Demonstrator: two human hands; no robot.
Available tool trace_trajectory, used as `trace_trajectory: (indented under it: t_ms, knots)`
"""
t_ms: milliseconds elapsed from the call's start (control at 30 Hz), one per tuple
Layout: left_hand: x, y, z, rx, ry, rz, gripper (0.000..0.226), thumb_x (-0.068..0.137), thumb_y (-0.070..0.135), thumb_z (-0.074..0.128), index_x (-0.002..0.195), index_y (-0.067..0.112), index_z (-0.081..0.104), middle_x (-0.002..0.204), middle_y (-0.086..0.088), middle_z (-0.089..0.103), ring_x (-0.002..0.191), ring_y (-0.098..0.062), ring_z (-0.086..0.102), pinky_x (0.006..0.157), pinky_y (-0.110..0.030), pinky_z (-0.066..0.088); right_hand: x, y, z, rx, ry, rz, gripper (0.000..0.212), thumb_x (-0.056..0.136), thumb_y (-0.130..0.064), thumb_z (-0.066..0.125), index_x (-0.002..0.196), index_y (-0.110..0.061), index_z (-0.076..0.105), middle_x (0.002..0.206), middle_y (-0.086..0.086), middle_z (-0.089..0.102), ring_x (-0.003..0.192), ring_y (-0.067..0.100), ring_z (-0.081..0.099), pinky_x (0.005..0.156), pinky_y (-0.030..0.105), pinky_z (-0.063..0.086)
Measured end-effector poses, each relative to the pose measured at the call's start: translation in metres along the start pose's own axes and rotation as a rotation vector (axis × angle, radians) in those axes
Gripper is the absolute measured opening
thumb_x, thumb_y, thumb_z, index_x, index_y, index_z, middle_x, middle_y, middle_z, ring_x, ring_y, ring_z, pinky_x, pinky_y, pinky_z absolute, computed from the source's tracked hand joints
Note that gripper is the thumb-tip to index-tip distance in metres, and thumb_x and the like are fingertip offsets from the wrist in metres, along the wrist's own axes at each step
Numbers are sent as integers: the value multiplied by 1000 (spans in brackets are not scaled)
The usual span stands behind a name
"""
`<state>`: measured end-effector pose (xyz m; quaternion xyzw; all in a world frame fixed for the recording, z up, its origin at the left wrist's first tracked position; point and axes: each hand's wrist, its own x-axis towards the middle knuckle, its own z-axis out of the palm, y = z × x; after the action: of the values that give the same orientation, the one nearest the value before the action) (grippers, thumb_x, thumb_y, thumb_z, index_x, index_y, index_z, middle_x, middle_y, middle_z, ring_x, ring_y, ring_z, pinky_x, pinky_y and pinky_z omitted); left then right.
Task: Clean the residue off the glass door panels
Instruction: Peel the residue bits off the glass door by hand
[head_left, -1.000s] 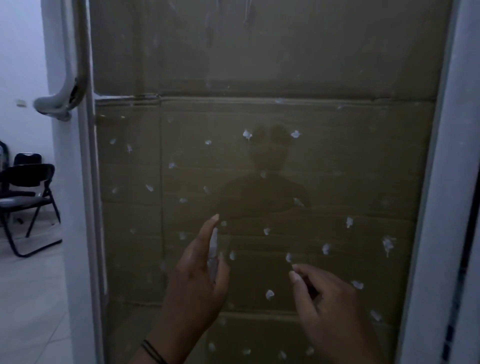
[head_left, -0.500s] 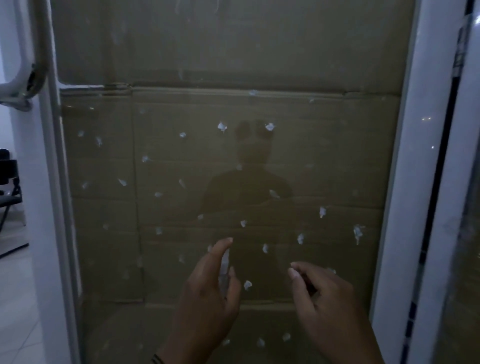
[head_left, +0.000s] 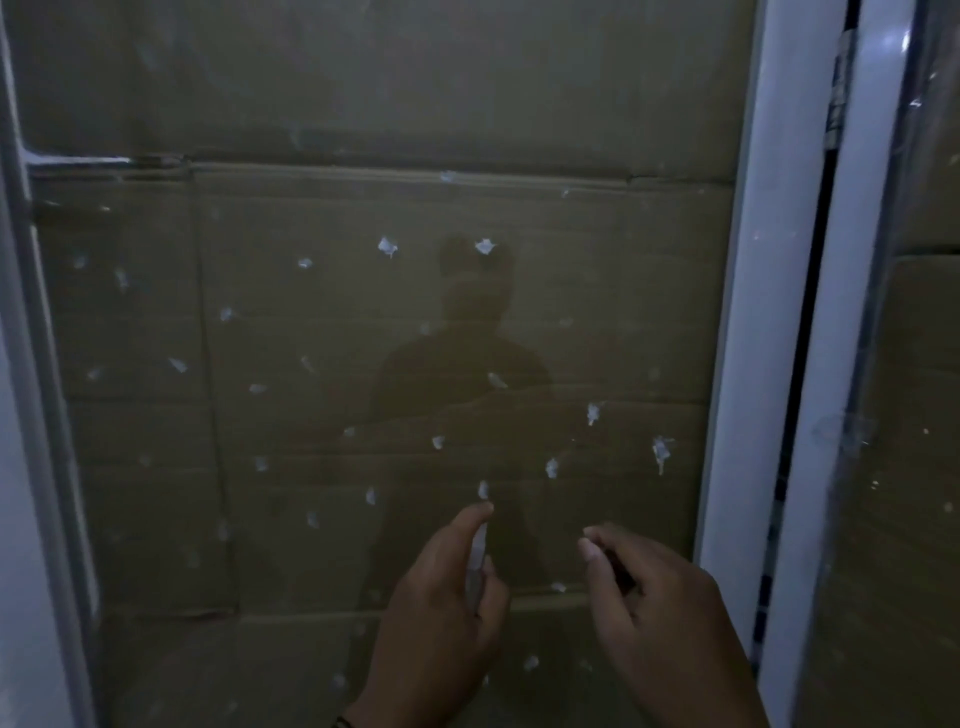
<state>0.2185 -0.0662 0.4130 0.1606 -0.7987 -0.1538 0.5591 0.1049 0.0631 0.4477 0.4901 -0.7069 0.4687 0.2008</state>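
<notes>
The glass door panel (head_left: 363, 338) fills the view, dotted with several white residue spots (head_left: 387, 247), and cardboard shows behind it. My left hand (head_left: 441, 618) is low at the centre and holds a thin pale object (head_left: 477, 558) between index finger and thumb. The index tip sits just under one spot (head_left: 483, 489). My right hand (head_left: 665, 623) is beside it with curled fingers pinching a small dark thing (head_left: 621, 570), and what that thing is I cannot make out. A larger smear (head_left: 661, 452) lies near the right edge.
A white door frame (head_left: 748, 312) runs down the right of the panel. Past it is a second glass panel (head_left: 914, 415). A pale frame post (head_left: 31, 441) borders the left side. My dim reflection shows in the glass.
The view has swung right and moved closer, so the door handle and the chairs at the left are out of sight. Both hands sit lower in the view and keep the same grips.
</notes>
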Motion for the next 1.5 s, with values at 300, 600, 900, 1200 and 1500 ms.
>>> trace_trajectory:
  t_ms: [300, 600, 900, 1200, 1500]
  knots:
    - [5, 16, 21, 33, -27, 59, 54, 83, 32, 46, 136, 37, 36, 116, 14, 51, 100, -9, 58, 83, -21, 46, -2, 18, -11, -17, 1, 46, 21, 89, -29, 58, 106, -27, 69, 81, -22, 55, 74, -10, 54, 61, -3, 38]
    - [20, 34, 45, 72, -85, 52, 53, 83, 25, 59, 131, 38, 40, 107, 8, 62, 94, -5, 54, 72, -20, 47, -4, 35, -27, -59, 47, 66, 26, 89, -31, 57, 113, -28, 66, 91, -18, 61, 76, -12, 53, 62, -1, 38]
    - [32, 54, 67, 67, -190, 78, 48, 77, 38, 43, 126, 39, 40, 103, 5, 66, 84, -9, 62, 64, -28, 55, -6, 48, -39, -74, 71, 135, 20, 90, -27, 57, 106, -26, 68, 81, -18, 57, 72, -5, 54, 59, 3, 36]
    - [26, 71, 103, -1, -318, 179, 58, 89, 22, 52, 137, 42, 25, 101, 4, 59, 78, -9, 58, 64, -25, 50, -14, 68, -53, -99, 142, 240, 21, 91, -26, 55, 107, -25, 68, 80, -19, 54, 71, -10, 49, 58, 3, 33]
    - [16, 87, 129, -54, -362, 155, 54, 84, 25, 58, 136, 32, 44, 110, 4, 63, 92, -9, 59, 72, -15, 41, -17, 81, -69, -127, 184, 266, 12, 88, -17, 60, 85, -19, 71, 63, -11, 55, 62, 2, 53, 55, 16, 39]
